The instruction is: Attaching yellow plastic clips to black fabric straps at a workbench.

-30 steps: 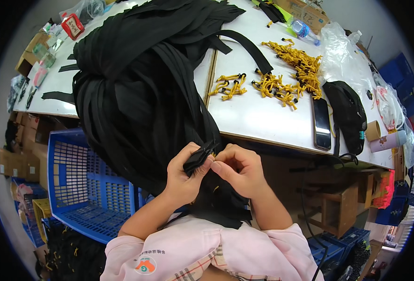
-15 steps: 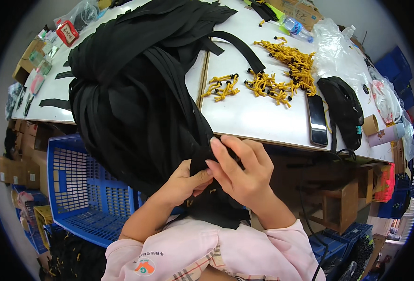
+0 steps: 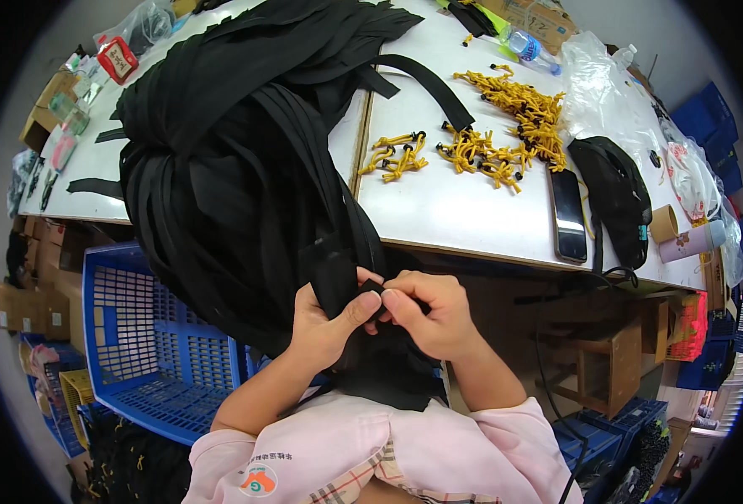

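Note:
A flat black fabric strap (image 3: pixel 331 267) runs down between my two hands, just off the table's front edge. My left hand (image 3: pixel 325 328) is closed round it, with the thumb pressed on its end. Thumb and fingertips of my right hand (image 3: pixel 433 315) pinch the same end, right against the left thumb. Whatever small part lies under the fingertips is hidden. A big bundle of black straps (image 3: pixel 212 181) hangs over the table edge beside my left hand. More black fabric (image 3: pixel 392 374) lies across my lap, below the hands.
On the white table (image 3: pixel 447 214) lie yellow cord loops (image 3: pixel 519 105) with black ends, a phone (image 3: pixel 569 217), a black pouch (image 3: pixel 613 197) and a plastic bottle (image 3: pixel 533 50). A blue crate (image 3: pixel 161 336) stands at lower left, a wooden stool (image 3: pixel 598 370) at right.
My right hand has come down from above the strap and turned, its fingers now curled in. The strap now stands up from my left hand, and both thumbs meet at its end.

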Motion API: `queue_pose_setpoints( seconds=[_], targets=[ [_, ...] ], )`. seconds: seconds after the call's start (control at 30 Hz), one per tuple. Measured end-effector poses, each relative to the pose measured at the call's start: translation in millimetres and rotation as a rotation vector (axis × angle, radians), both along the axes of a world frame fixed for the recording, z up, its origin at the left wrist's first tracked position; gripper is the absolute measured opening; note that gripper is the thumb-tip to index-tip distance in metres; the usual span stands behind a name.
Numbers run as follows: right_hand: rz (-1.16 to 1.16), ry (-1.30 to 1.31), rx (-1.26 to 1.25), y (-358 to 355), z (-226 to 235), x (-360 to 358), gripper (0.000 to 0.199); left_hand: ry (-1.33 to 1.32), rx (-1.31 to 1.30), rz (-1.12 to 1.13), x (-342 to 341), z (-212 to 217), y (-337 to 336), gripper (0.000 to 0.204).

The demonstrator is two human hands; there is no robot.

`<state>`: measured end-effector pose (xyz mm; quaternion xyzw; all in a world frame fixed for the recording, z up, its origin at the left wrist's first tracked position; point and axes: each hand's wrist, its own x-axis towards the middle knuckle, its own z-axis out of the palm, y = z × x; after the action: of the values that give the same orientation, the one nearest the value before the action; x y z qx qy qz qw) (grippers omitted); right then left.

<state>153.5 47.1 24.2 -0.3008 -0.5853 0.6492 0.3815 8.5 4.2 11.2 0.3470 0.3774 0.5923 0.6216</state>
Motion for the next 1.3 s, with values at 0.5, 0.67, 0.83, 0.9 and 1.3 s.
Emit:
queue_pose_setpoints(
  seconds=[0.5,0.67,0.83,0.9,1.3],
  targets=[
    [-0.596,-1.014,0.804,133,-16,4,0.020,0.346,-0.173,-0.511,17,-27,3,0.015],
    [-0.495,-1.295,0.844,142,-27,20,0.020,0.172,-0.102,-0.270,2,-23,8,0.020],
    [-0.544,-0.238,0.125,136,-19,39,0.018,0.051,-0.159,-0.160,-3,-12,8,0.019],
    [-0.581,0.250,-0.146,132,-18,42,0.017,0.023,-0.219,-0.129,-3,-10,9,0.019],
    [-0.275,0.276,-0.186,55,-16,12,0.010,0.082,-0.161,0.069,-1,-9,6,0.017]
  ],
)
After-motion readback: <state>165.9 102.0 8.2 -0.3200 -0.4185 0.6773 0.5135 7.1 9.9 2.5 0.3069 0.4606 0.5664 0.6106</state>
